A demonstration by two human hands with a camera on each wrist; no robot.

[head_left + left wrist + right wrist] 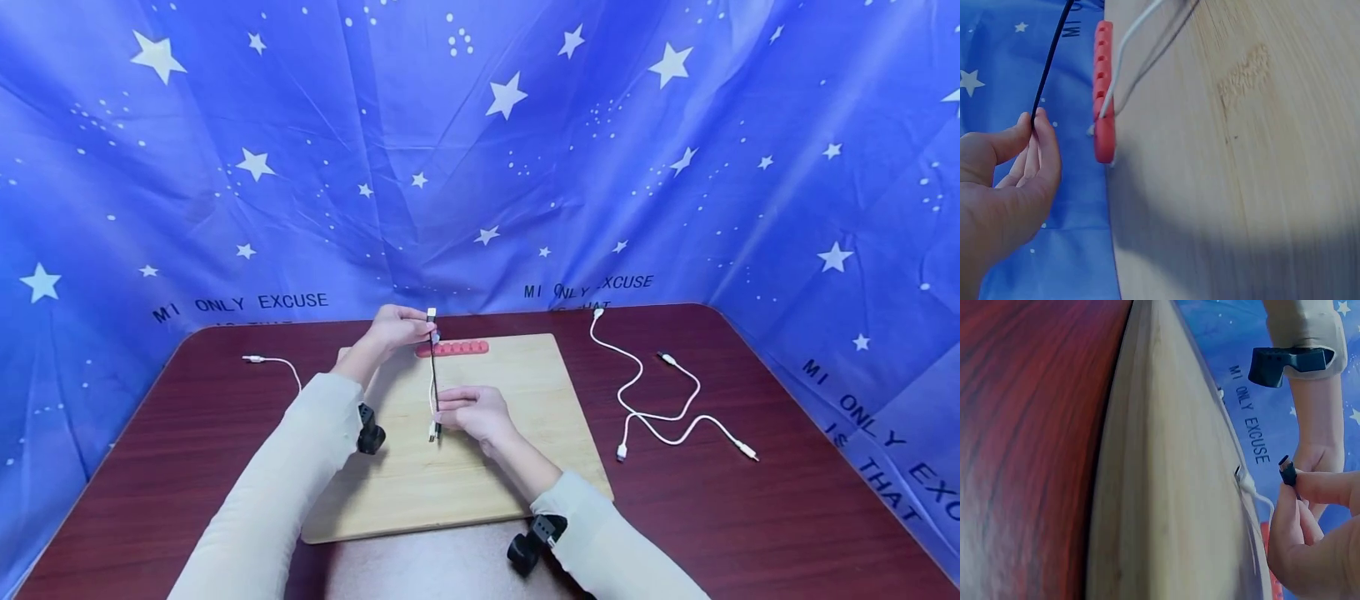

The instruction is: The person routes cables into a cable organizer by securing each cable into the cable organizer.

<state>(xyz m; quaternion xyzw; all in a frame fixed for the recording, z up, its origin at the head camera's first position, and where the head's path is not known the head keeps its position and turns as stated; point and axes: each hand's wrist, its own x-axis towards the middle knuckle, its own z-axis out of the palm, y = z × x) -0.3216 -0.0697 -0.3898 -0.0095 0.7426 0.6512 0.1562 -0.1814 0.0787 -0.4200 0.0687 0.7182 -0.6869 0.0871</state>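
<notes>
A short black cable (pixel 435 375) is stretched between my two hands above a light wooden board (pixel 532 433). My left hand (pixel 397 327) pinches it near the USB plug (pixel 431 313) at its far end. Thumb and fingers of my right hand (pixel 483 417) pinch the near end, where a small black plug (pixel 1287 472) with a metal tip sticks out in the right wrist view. Below the cable, a red cable holder (pixel 1104 140) with a row of slots lies along the board's far edge. One white cable (pixel 1124 50) sits in a slot near its end.
To the right of the board, white cables (pixel 637 367) lie loosely curved on the dark red table (pixel 675 517). Another white cable (pixel 281 361) lies on the left, partly hidden by my left sleeve. A blue star-patterned curtain (pixel 420 108) hangs behind the table.
</notes>
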